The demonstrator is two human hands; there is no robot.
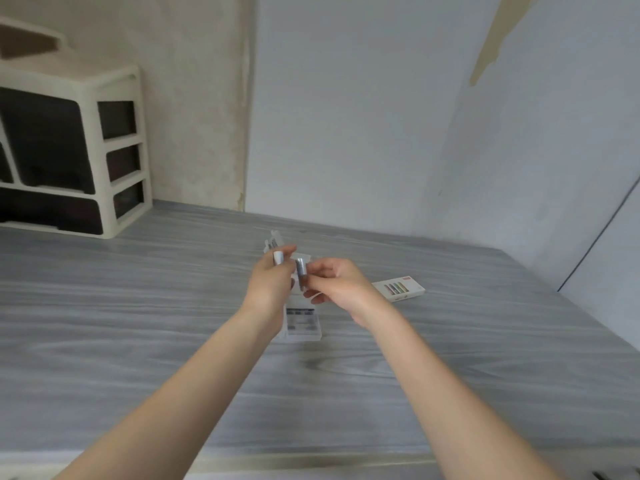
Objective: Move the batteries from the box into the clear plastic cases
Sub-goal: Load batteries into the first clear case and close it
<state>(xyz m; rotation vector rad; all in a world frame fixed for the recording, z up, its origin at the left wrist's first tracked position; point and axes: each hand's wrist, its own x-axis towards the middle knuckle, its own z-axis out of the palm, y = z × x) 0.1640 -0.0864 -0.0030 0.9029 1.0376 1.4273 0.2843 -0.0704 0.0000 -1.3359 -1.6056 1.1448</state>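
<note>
Two hands: both raised over the grey tabletop (138,323), close together
Left hand (272,284): its grip is closed around a white battery (278,257)
Right hand (337,280): fingers pinch a grey battery (301,273), held upright
Clear plastic case (303,322): on the tabletop, under the hands
Second clear case (273,241): behind the hands
Battery box (398,289): flat, right of the hands
Drawer unit (86,150): far left

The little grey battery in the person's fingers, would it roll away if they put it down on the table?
Probably yes. The small grey cylindrical battery, pinched by the right hand, looks round and smooth, so lying sideways it could roll on the flat grey wood-grain table. Its narrow end suggests it would tip easily if stood upright. It likely stays stiff.
</note>
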